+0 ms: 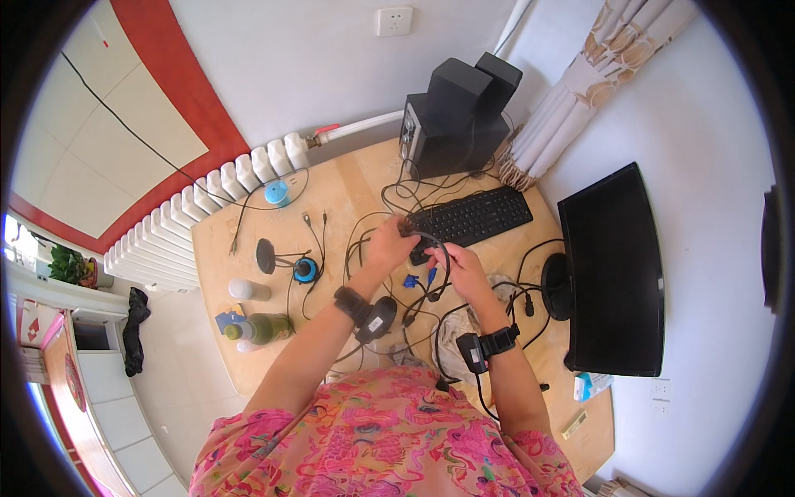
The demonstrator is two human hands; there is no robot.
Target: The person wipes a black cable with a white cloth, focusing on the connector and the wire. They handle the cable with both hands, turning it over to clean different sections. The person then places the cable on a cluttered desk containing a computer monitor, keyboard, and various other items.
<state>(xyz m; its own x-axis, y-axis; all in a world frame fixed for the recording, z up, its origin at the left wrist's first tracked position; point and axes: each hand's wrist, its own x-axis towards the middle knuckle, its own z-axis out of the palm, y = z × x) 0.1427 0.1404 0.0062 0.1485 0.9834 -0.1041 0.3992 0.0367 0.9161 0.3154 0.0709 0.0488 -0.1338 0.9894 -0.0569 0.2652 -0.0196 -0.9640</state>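
My left hand has its fingers closed on a thick black cable, just in front of the black keyboard. From there the cable arcs over to my right hand, whose thumb and fingers pinch it; some fingertips are hidden. Below the hands hang or lie two blue VGA plugs; which cable each belongs to is hard to tell. Tangled black cords spread over the wooden table around both hands. A crumpled clear plastic bag lies beneath my right forearm.
A monitor stands at the right, black speakers at the back. To the left are a webcam-like device on a stand, a blue round object, a white canister and a green bottle. A radiator borders the table.
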